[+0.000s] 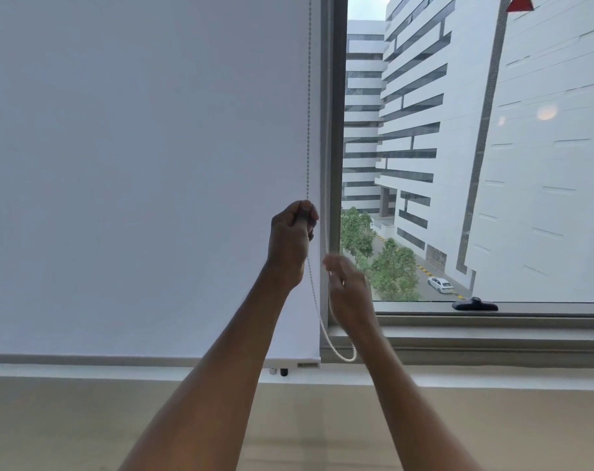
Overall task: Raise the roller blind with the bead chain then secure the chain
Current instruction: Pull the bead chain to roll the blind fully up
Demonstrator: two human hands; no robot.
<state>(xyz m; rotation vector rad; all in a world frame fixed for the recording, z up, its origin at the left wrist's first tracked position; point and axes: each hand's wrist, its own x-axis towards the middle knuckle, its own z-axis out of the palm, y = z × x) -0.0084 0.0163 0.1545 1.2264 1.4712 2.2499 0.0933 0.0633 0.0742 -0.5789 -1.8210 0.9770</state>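
Observation:
A white roller blind [146,164] covers the left window pane, and its bottom bar [152,360] hangs just above the sill. The white bead chain [309,96] runs down the blind's right edge and loops at the bottom near the sill. My left hand [290,237] is closed around the front strand of the chain, held high. Lower and to the right, my right hand [348,288] pinches the rear strand beside the window frame; it looks blurred.
The grey window frame [334,130] stands right of the blind. A black window handle [474,304] lies on the lower frame at the right. A pale sill [492,379] and a beige surface [68,430] run below. Buildings and trees show outside.

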